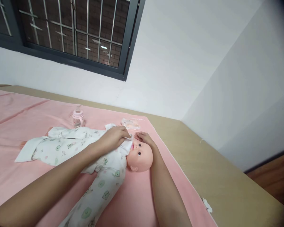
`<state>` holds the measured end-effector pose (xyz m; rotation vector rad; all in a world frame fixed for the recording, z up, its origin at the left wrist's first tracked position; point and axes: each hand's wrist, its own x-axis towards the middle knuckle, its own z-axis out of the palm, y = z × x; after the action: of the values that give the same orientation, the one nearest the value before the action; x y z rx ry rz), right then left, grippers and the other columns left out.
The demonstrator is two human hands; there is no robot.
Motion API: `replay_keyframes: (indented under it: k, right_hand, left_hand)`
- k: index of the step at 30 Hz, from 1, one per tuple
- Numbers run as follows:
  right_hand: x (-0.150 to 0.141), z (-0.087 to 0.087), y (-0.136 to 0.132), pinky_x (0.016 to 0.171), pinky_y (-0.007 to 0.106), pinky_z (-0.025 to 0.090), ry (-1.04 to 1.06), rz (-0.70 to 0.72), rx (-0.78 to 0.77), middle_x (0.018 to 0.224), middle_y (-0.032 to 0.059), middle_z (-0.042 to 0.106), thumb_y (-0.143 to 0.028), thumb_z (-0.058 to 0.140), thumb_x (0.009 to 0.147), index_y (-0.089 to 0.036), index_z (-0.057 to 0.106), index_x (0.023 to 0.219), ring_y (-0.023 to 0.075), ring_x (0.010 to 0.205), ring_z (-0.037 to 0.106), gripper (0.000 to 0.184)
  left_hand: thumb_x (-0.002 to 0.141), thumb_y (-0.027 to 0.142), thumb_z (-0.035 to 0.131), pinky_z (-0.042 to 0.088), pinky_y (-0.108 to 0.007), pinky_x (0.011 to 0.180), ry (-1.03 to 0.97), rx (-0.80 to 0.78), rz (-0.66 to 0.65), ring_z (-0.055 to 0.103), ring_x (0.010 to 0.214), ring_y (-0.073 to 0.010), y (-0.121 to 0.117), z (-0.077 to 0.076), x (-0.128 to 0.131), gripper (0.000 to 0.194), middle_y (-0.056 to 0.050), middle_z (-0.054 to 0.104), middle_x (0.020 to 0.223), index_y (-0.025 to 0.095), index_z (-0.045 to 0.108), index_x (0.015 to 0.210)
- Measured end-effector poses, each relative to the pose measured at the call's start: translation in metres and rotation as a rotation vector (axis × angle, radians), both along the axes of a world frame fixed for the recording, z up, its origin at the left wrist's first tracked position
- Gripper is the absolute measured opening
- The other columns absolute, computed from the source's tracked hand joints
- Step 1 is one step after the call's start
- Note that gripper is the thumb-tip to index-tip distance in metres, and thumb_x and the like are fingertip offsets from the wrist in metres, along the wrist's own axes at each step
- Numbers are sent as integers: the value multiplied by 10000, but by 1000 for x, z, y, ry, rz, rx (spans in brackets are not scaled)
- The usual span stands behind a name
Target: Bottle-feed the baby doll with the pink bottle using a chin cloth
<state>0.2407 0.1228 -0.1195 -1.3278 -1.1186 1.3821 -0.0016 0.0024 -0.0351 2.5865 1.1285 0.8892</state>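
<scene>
A baby doll lies on its back on a pink blanket, dressed in a white printed sleepsuit. My left hand rests on the doll's chest, its fingers closed on a white cloth held at the doll's chin and mouth. My right hand lies flat on the far side of the doll's head, fingers stretched out, touching the forehead.
A pink baby bottle stands on the blanket beyond the doll. A clear packet lies near the head. The blanket covers a tan mattress set against white walls, under a barred window. A white scrap lies at the blanket's right edge.
</scene>
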Motion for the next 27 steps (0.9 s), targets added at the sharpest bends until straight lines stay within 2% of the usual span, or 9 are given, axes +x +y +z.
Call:
replay_keyframes:
  k: [5,12,21,27]
  right_hand:
    - [2,-3,3,966,285,524,2,-1,1,761,55,720,-39,589,860,-119,688,763,124,748,694,160]
    - [2,-5,4,976,286,525,22,5,26,763,46,721,-35,579,861,-126,681,758,118,746,693,171]
    - [6,-8,3,948,278,539,29,13,60,783,55,723,-59,587,866,-130,685,791,123,766,702,143]
    - [5,-8,2,940,291,545,19,-3,61,780,57,718,-61,605,852,-132,677,790,127,753,701,119]
  left_hand:
    - [764,-47,486,427,-236,762,-161,-119,-119,608,852,-163,-7,4,-2,384,-21,638,934,188,762,893]
    - [786,-11,477,405,-223,720,-164,-211,-158,588,803,-149,-9,2,0,373,-11,612,901,209,770,855]
    - [745,-63,460,403,-213,731,-185,-220,-127,596,847,-146,-8,1,1,409,-6,633,939,186,760,868]
    - [738,-59,459,399,-233,718,-101,-127,-94,590,823,-158,-6,0,2,395,-25,629,913,172,766,829]
